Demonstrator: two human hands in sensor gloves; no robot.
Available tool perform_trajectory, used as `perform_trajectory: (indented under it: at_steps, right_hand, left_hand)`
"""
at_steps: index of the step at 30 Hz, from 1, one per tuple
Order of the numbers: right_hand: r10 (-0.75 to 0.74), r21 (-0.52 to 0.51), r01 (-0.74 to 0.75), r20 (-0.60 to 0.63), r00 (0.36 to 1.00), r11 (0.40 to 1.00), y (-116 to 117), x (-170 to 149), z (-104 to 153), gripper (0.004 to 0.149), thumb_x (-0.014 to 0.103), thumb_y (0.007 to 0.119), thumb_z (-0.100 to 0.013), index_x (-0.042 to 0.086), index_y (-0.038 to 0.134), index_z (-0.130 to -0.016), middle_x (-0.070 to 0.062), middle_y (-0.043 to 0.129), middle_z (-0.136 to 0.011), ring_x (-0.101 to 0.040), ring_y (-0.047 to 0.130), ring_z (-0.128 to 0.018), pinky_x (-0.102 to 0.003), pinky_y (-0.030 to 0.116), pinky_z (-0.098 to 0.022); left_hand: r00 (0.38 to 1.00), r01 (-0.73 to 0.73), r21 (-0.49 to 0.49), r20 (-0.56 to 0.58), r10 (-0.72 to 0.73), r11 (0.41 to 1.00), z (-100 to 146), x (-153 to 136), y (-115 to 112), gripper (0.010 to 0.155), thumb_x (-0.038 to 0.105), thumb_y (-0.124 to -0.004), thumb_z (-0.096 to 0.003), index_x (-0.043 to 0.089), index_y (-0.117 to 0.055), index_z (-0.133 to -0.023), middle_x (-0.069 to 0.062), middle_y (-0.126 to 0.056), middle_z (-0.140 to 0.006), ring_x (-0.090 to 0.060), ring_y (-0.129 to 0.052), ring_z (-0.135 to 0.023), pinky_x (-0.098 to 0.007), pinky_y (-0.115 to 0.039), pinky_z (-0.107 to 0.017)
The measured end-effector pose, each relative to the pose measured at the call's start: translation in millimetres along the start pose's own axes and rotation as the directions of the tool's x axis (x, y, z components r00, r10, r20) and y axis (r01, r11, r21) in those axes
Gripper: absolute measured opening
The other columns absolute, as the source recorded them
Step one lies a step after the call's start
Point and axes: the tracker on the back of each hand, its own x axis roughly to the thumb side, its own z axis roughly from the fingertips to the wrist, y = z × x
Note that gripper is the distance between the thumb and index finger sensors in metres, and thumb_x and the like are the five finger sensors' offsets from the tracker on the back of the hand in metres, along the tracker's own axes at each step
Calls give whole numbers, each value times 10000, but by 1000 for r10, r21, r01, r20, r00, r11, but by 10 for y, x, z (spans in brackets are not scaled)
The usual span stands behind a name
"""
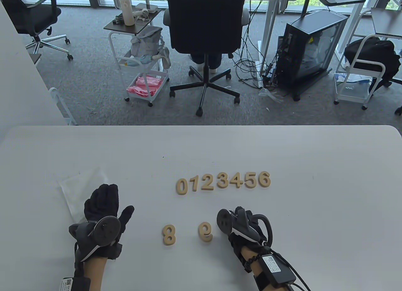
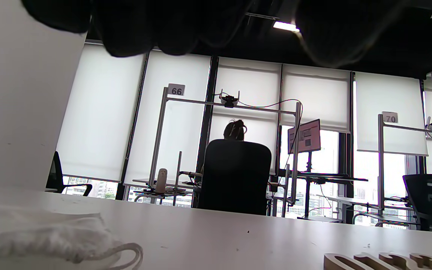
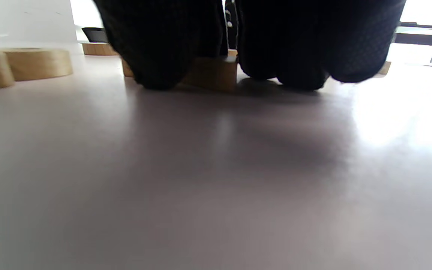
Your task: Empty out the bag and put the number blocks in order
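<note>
Desk: white surface lying in front of an office floor with chairs and carts.
Number row: wooden blocks 0 to 6 lying in order, mid-desk.
Loose blocks: 8 and 9 lying apart, nearer the person.
Bag: translucent, lying flat, partly hidden under the left hand.
Left grip: fingers lying extended, pressing on the bag.
Right hand: tracker is hiding the fingers in the table view.
Right grip: in the right wrist view, fingertips are touching a wooden block on the desk; digit unreadable, hold cannot be confirmed.
</note>
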Motion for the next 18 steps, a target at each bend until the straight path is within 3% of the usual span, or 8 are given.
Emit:
perform_trajectory:
  at_steps: [5,10,13,18]
  right_hand:
    - [7,12,-8,10,1000,1000,-29,-28,12,404,251,822,-502,148,818,-892,-273,783,-972,-513,889,-766,-589,823,-556]
    - [-174,-70,171,-34,984,983,-165,-199,51,435,233,743,-528,112,703,-943,-352,670,-987,-446,1013,-674,-487,958,-475]
    - [-392,-96,387,-44,919,917,-238,-371,74,441,206,729,-531,67,669,-945,-379,626,-979,-389,1051,-637,-433,999,-441]
    - [-596,-181,582,-30,802,793,-350,-676,124,432,245,824,-492,102,772,-896,-337,674,-956,-238,1051,-603,-343,999,-440]
  left_hand:
    - [1000,0,-1,1,0,1000,3,1,-1,825,533,-744,-492,26,-536,-1107,-317,-547,-1108,-602,-693,-975,-747,-580,-669]
    - [1000,-6,1,-3,6,1000,10,-6,5,825,534,-744,-491,27,-535,-1107,-316,-545,-1108,-603,-692,-974,-745,-581,-670]
    - [1000,-7,3,-4,7,1000,10,-11,3,826,534,-744,-491,26,-535,-1108,-317,-545,-1108,-597,-692,-979,-746,-580,-670]
    - [1000,-9,6,-6,9,1000,11,-17,5,827,534,-743,-491,22,-537,-1107,-317,-546,-1107,-598,-692,-978,-746,-579,-670]
